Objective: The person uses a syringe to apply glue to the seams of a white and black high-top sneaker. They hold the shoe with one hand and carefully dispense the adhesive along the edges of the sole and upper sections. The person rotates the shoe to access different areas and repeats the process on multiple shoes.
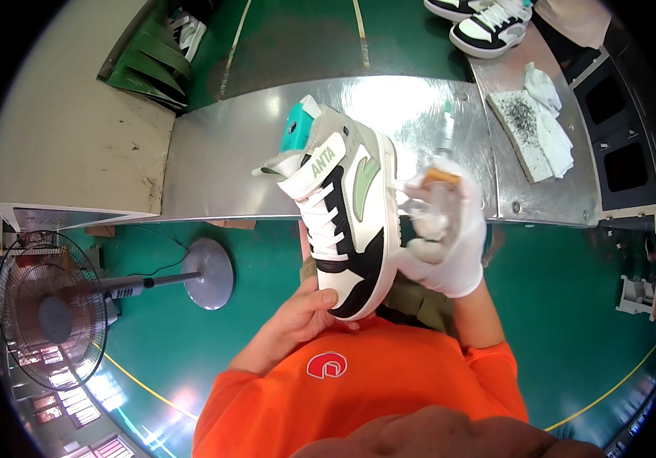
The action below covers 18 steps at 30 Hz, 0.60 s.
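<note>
A high-top sneaker (362,187) in white, black and pale green, with white laces and a strap, is tilted toe-down in front of my chest. A teal insert (297,128) sticks out of its collar. My bare left hand (309,311) grips the toe, its thumb on the toe cap. Beside the sole, my right hand (450,237) wears a white glove and is blurred. Its fingers curl round a slim tool with an orange-brown part (441,176). A clear shaft with a green tip (448,122) points away from that hand and seems to belong to the tool.
Beyond the shoe runs a metal workbench (221,160). On its right lie a black-speckled pad (522,126) and a white cloth (555,137). More sneakers (492,29) stand at the far right. A beige cabinet (76,114) and a standing fan (54,319) are on the left.
</note>
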{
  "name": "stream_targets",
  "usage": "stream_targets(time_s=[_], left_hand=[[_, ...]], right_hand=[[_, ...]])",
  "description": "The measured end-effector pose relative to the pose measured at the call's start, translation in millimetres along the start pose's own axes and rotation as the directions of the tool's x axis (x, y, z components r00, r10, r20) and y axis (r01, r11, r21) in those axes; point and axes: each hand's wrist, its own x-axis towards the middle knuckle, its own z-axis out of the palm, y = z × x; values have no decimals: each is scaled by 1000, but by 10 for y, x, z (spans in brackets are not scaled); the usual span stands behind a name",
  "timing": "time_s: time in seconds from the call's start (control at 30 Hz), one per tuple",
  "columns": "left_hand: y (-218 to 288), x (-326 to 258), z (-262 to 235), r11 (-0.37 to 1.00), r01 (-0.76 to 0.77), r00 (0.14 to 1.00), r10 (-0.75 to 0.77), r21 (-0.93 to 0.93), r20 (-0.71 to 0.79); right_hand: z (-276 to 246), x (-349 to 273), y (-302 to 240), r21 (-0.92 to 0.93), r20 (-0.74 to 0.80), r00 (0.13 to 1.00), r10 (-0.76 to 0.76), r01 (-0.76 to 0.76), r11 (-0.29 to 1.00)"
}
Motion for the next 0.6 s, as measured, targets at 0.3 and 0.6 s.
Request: stream_targets(time_s=[0.3,0.6], left_hand=[[564,248,-187,979,-75,986,101,-189,133],[2302,1555,-124,962,-252,966,257,110,-37]], right_hand=[[-532,24,372,-8,-394,892,222,-244,970],[-780,72,814,-288,-577,810,101,-318,903]])
